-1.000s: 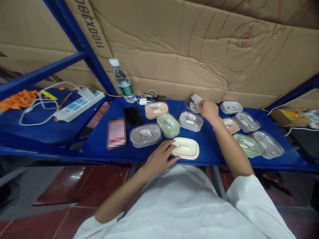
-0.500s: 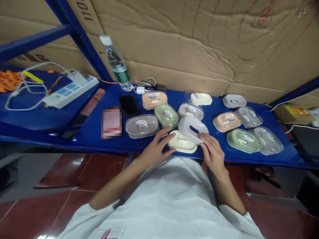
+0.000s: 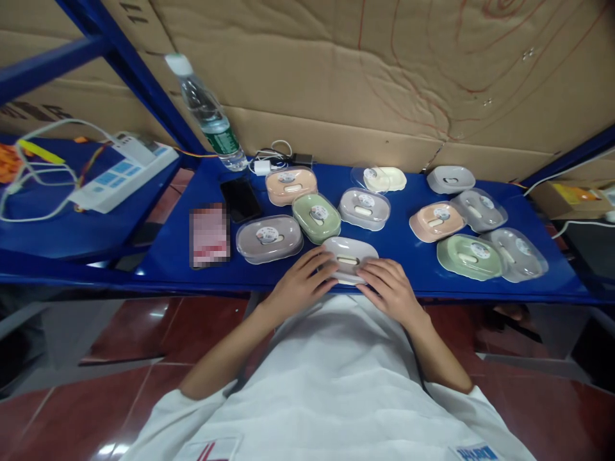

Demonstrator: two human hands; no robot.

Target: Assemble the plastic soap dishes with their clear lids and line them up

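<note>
At the table's front edge a pale lilac soap dish tray point(image 3: 350, 247) sits over a cream base point(image 3: 346, 282), whose raised middle shows through the tray's slot. My left hand point(image 3: 307, 276) grips the tray's left side, its fingertips over the rim. On the opposite side my right hand point(image 3: 387, 285) has its fingers closed on the rim. Just behind lie a green soap dish point(image 3: 316, 218) and a lilac one point(image 3: 365, 209), both under clear covers with round labels. A grey covered dish point(image 3: 270, 240) is to the left of my left hand.
More covered soap dishes, including a peach one point(image 3: 436, 221) and a green one point(image 3: 468, 257), stand at right. A cream dish point(image 3: 394, 178) is at the back. To the left are a phone point(image 3: 241, 199), a water bottle point(image 3: 211, 118) and a power strip point(image 3: 125, 179).
The lilac tray, tilted in my right hand before, has come down flat over the cream base. My left hand has moved onto its left side. The view has shifted slightly.
</note>
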